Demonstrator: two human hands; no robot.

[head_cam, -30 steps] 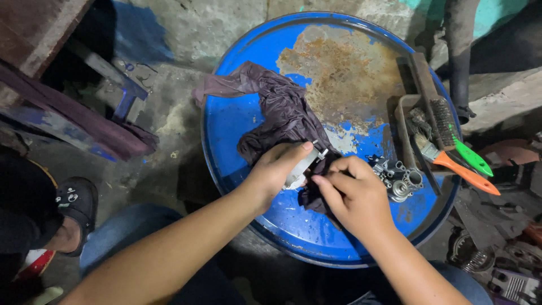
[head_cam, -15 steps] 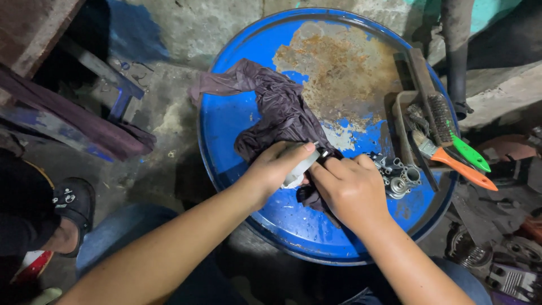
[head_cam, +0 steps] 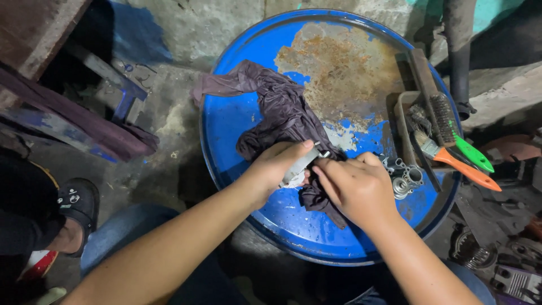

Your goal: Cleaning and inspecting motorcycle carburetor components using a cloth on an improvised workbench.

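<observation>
A blue metal drum (head_cam: 248, 118) with a rusty patch on its lid stands below me. A dark purple-brown rag (head_cam: 282, 107) lies across the lid. My left hand (head_cam: 276, 166) grips a small grey metal part (head_cam: 302, 164) against the rag's near end. My right hand (head_cam: 355, 189) is closed on the rag's lower fold, pressing it to that part. A cluster of small silver metal fittings (head_cam: 403, 178) sits just right of my right hand.
A shallow tray (head_cam: 401, 121) on the drum's right side holds a wire brush (head_cam: 437, 110) and brushes with green (head_cam: 471, 153) and orange handles (head_cam: 468, 169). Another person's sandalled foot (head_cam: 73, 212) is at the left. Metal engine parts (head_cam: 497, 260) lie on the floor at right.
My right hand has shifted slightly left onto the metal part and rag. The left hand keeps its grip. The view has drifted a little.
</observation>
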